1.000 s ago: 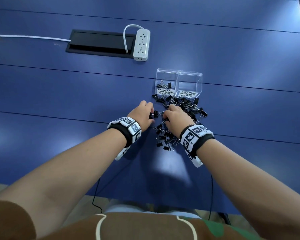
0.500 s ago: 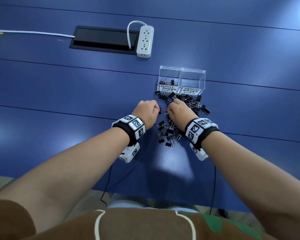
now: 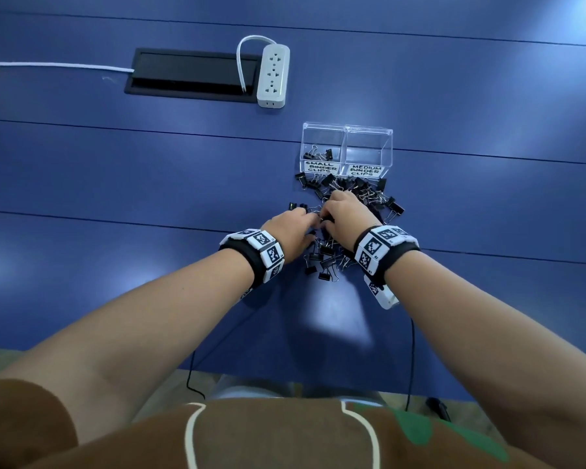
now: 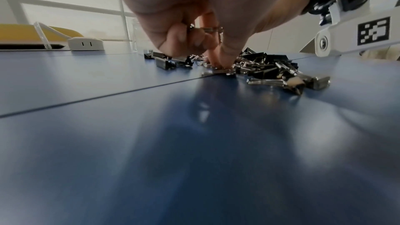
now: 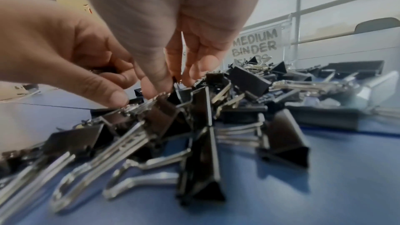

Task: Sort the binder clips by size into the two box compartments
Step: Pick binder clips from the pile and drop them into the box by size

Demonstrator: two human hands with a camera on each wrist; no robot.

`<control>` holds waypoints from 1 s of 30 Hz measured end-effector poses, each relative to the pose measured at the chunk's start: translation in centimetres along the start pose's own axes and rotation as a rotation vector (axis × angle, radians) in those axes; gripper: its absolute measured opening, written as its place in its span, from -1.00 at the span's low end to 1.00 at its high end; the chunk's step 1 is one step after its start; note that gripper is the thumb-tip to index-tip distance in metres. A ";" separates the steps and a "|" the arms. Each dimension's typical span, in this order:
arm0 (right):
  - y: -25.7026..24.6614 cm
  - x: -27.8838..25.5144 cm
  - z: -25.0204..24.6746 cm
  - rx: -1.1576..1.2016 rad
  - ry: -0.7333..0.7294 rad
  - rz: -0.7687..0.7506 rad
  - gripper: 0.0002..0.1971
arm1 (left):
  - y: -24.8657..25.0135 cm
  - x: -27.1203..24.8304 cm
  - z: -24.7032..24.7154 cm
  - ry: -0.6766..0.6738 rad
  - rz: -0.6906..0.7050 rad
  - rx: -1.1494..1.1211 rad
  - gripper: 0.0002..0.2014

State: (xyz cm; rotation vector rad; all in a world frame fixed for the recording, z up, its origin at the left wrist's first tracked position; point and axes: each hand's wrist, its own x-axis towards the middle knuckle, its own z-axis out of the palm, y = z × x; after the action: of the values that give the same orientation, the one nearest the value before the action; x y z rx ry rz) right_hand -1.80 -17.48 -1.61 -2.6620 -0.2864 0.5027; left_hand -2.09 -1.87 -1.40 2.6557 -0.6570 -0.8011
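A pile of black binder clips lies on the blue table in front of a clear two-compartment box. The left compartment, labelled SMALL, holds a few clips. The right one, labelled MEDIUM, looks empty. Both hands are down in the pile, close together. My left hand curls its fingers round a clip whose silver handles show, and its thumb touches the pile. My right hand pinches a clip at the top of the heap between thumb and finger.
A white power strip and a black cable hatch lie at the back left, with a white cable running off left. Loose clips spread toward me. Wrist-camera wires hang over the near table edge.
The two hands have drawn closer together in the pile and now nearly touch. The right hand has reached a little further toward the box.
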 end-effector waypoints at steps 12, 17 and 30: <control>0.1 -1.4 -1.4 0.839 0.162 0.433 -0.92 | 0.4 0.3 0.1 0.020 -0.116 -0.185 -0.83; -0.5 -1.4 -0.5 0.338 0.074 0.319 -0.92 | 0.0 0.4 -1.6 0.181 -0.100 -0.329 -0.84; -1.1 -0.9 -1.3 0.219 0.002 0.273 -0.85 | 1.5 6.9 -9.1 0.356 -0.168 -0.326 -0.81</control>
State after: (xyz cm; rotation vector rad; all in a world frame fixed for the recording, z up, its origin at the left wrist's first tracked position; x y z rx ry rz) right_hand -2.29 -17.16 0.24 -2.4969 0.1289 0.5783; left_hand 7.83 -5.31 3.43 2.4781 -0.1947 -0.4116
